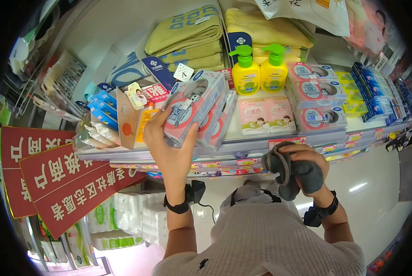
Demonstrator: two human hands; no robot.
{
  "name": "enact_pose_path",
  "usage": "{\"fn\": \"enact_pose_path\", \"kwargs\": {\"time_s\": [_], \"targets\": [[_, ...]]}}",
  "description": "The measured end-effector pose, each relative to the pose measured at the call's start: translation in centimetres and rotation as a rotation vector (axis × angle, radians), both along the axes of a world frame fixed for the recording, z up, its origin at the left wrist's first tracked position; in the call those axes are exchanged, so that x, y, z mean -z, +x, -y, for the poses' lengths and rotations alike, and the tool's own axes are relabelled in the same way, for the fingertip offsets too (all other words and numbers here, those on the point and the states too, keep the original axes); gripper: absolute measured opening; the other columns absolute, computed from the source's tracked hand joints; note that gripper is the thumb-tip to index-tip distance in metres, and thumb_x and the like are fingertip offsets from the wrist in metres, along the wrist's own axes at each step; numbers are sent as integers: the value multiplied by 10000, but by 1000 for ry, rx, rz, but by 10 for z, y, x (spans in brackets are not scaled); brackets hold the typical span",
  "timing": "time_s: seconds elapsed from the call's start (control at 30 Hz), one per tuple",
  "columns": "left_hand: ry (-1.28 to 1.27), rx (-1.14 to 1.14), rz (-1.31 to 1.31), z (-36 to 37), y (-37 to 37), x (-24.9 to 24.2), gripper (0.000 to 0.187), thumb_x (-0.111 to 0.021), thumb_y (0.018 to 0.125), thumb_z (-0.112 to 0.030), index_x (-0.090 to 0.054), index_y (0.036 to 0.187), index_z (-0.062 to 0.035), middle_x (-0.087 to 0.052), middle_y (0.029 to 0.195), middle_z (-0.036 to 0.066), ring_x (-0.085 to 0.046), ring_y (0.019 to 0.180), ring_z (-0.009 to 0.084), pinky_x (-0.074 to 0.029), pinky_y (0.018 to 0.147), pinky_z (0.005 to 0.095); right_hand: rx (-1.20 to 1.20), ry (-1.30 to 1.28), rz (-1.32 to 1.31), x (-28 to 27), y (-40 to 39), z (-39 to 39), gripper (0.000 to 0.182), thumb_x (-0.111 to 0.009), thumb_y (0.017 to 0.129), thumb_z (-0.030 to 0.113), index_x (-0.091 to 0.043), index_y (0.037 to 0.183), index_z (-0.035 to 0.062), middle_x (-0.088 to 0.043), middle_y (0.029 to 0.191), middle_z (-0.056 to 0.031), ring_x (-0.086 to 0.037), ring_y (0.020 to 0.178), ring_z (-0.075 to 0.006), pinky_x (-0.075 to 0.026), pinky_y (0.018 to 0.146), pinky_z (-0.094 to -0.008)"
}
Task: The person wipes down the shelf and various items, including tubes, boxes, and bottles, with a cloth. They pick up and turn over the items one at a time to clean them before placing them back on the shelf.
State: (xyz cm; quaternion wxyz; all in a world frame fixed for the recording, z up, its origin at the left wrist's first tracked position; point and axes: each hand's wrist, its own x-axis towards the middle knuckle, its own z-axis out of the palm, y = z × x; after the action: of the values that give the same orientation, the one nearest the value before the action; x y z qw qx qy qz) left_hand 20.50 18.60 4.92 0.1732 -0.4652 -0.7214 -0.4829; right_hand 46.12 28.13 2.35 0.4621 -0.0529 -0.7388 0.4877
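Note:
My left hand is closed round the front end of a pink-and-white box with an oval window, fingers on one side and thumb on the other. That box leans at an angle on the shelf, and similar pink boxes lie tilted under and beside it. My right hand, held in front of the shelf edge, grips a bunched dark grey cloth. Close to the left hand stands an orange packet. Two flat pink packs with a child picture lie to the right of the tilted boxes.
Two yellow pump bottles with green tops stand behind the pink packs. A neat stack of pink boxes sits to their right. Folded towels fill the back. Red signs jut out at left, above wrapped paper rolls.

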Motion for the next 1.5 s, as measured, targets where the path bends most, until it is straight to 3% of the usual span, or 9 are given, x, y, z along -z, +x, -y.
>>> {"fn": "enact_pose_path", "kwargs": {"time_s": [0.4, 0.5, 0.63, 0.77, 0.93, 1.07, 1.33, 1.4, 1.5], "targets": [[-152, -118, -159, -8, 12, 6, 582, -710, 682, -281, -479, 1153, -29, -503, 1147, 153, -428, 1120, 296, -238, 982, 405, 85, -36, 50, 4, 17, -8, 289, -605, 746, 139, -589, 999, 1, -589, 1075, -180, -581, 975, -288, -449, 842, -356], [59, -110, -103, -3, 26, 6, 553, -671, 728, -247, -452, 1177, -10, -458, 1205, 154, -416, 1147, 289, -261, 989, 403, 64, -81, 48, 9, 22, -13, 311, -605, 735, 136, -589, 1016, 1, -592, 1082, -165, -584, 974, -272, -449, 845, -346], [287, 142, -218, -1, 54, 9, 364, -574, 773, -152, -487, 1102, -25, -459, 1209, 158, -439, 1120, 318, -331, 950, 441, 77, -58, 61, 12, 36, -23, 338, -590, 714, 107, -579, 1036, 5, -600, 1068, -155, -592, 958, -262, -453, 835, -333], [22, 439, -192, -25, 90, 8, 270, -547, 787, -98, -525, 1035, 6, -556, 1079, 152, -500, 1048, 290, -336, 947, 385, 134, -137, 112, 4, 61, -41, 421, -596, 709, 140, -545, 1103, -1, -568, 1126, -157, -548, 1035, -263, -406, 892, -336], [-190, 510, 94, -70, 127, 8, 420, -581, 752, -63, -487, 1160, -27, -500, 1190, 132, -459, 1118, 266, -318, 970, 362, 336, -192, 136, -13, 99, -73, 577, -580, 722, 271, -470, 1201, -30, -504, 1227, -144, -464, 1141, -218, -312, 975, -330], [-298, 520, 239, -104, 141, 22, 607, -626, 755, -140, -361, 1278, 18, -430, 1256, 191, -418, 1162, 299, -326, 963, 364, 335, -527, -13, -25, 126, -97, 613, -491, 659, 74, -414, 1257, -34, -466, 1268, -140, -445, 1144, -190, -292, 980, -274], [-344, 400, 297, -137, 164, 34, 697, -641, 759, -201, -293, 1302, 65, -380, 1275, 259, -381, 1188, 348, -322, 963, 384, 222, -739, 299, -18, 143, -146, 549, -502, 705, 25, -437, 1246, -32, -533, 1141, -91, -519, 1001, -151, -354, 922, -254], [-366, 493, 550, -139, 171, 24, 648, -631, 763, -181, -332, 1289, 52, -367, 1298, 250, -367, 1205, 346, -308, 974, 384, 189, -696, 325, -19, 144, -152, 540, -499, 711, 23, -440, 1246, -30, -537, 1129, -92, -520, 995, -146, -363, 909, -250], [-362, 365, 99, -139, 167, 39, 604, -622, 769, -179, -371, 1273, 40, -355, 1321, 234, -382, 1211, 314, -324, 967, 373, 154, -707, 346, -16, 145, -154, 516, -523, 728, 84, -458, 1225, -40, -533, 1161, -98, -497, 1038, -161, -330, 938, -261]]}}
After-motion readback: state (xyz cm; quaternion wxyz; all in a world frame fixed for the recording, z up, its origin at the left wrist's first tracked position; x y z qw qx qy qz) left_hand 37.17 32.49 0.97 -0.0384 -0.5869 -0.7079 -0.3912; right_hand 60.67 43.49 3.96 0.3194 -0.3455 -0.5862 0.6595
